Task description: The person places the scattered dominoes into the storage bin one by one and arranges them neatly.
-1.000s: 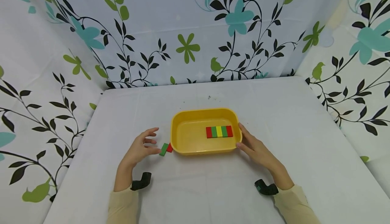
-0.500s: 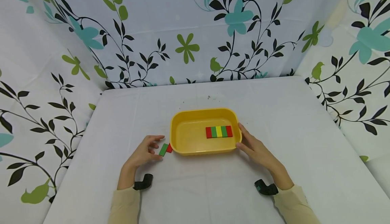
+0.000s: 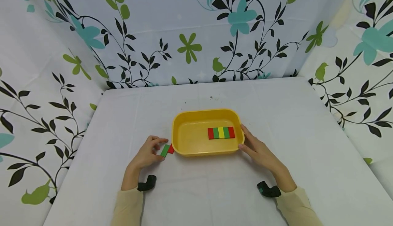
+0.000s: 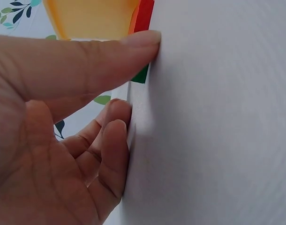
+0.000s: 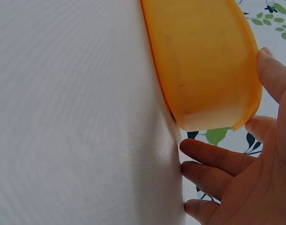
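Observation:
A yellow tray [image 3: 187, 153] stands on the table, holding a row of red, green and yellow tiles [image 3: 221, 132] near its right end. Outside its lower left corner lie a green tile [image 3: 165, 150] and a red tile [image 3: 171, 149]. My left hand [image 3: 148, 154] is at the green tile, thumb tip by its near end and index fingertip just beyond its far end. In the left wrist view the thumb [image 4: 101, 61] partly hides this tile. My right hand [image 3: 258, 150] rests thumb and index fingertips against the tray's right end; its other fingers [image 5: 218, 157] extend below the rim.
A white cloth covers the table [image 3: 196, 192]. Leaf-patterned curtains [image 3: 190, 21] hang behind it and at both sides. A dark device is worn on each wrist, and small dark specks [image 3: 212, 98] dot the cloth beyond the tray.
My left hand has moved right and slightly nearer, bringing its thumb and index finger to either end of the green tile. The right hand, tray and tiles stay put.

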`<state>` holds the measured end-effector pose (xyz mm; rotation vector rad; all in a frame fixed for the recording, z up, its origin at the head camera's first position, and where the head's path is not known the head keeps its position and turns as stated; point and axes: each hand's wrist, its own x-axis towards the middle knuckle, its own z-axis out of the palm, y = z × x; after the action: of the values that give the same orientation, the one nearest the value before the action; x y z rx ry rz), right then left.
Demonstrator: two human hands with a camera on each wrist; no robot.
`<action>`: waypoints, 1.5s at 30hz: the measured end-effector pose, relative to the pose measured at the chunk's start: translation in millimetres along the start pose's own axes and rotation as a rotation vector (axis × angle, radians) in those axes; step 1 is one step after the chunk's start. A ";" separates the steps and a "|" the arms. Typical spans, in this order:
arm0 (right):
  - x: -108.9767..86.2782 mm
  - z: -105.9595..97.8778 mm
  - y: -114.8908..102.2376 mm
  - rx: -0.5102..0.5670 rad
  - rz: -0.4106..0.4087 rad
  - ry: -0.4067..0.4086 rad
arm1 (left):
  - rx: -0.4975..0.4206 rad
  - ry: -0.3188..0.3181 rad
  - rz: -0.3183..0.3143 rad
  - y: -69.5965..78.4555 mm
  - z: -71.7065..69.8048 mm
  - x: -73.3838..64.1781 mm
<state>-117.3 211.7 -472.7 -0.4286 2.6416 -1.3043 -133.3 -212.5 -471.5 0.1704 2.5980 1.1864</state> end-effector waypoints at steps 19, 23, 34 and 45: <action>-0.7 1.6 1.0 0.003 -0.005 0.004 | 0.025 0.059 0.010 -2.7 1.2 -1.3; -0.8 1.4 0.9 0.001 -0.010 0.007 | -0.034 0.100 0.006 -4.9 -1.1 -2.0; -1.5 1.4 2.3 0.011 -0.013 0.011 | -0.203 0.177 -0.086 -5.3 -6.4 -1.1; -1.3 -0.1 2.2 0.018 -0.016 0.005 | -0.432 0.320 -0.025 13.1 -17.5 -7.9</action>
<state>-116.5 213.4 -474.4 -0.4459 2.6336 -1.3352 -131.1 -218.3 -449.1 -0.1524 2.5025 1.8586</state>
